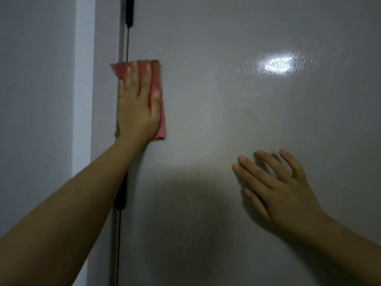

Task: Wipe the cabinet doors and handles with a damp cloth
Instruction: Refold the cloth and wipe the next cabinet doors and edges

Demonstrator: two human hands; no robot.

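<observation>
A dim room, and nearly the whole view is filled by a glossy pale grey cabinet door (226, 124), lit by one bright reflection high on its right side. At the door's left edge a dark vertical handle (128, 34) runs down, with a paler wall (37, 100) beyond it. The left hand (137, 109) lies flat with its fingers straight, pressing a pink cloth (158, 83) against the door just beside that edge; nothing is curled round the cloth, it is held only by the palm's pressure. The cloth is folded into a strip whose long axis stands upright, parallel to the handle, and its upper left corner overlaps the handle's line. The right hand (274, 186) rests lower and well apart to the right, fingers spread and relaxed on the bare door, holding nothing, apparently steadying the panel. The relation that matters: the unwiped breadth of the door lies to the right of the cloth, while the handle lies immediately to its left, touching or nearly so. The left hand is clearly the nearer to both, so a sideways sweep or a short slide onto the handle looks like its job.
</observation>
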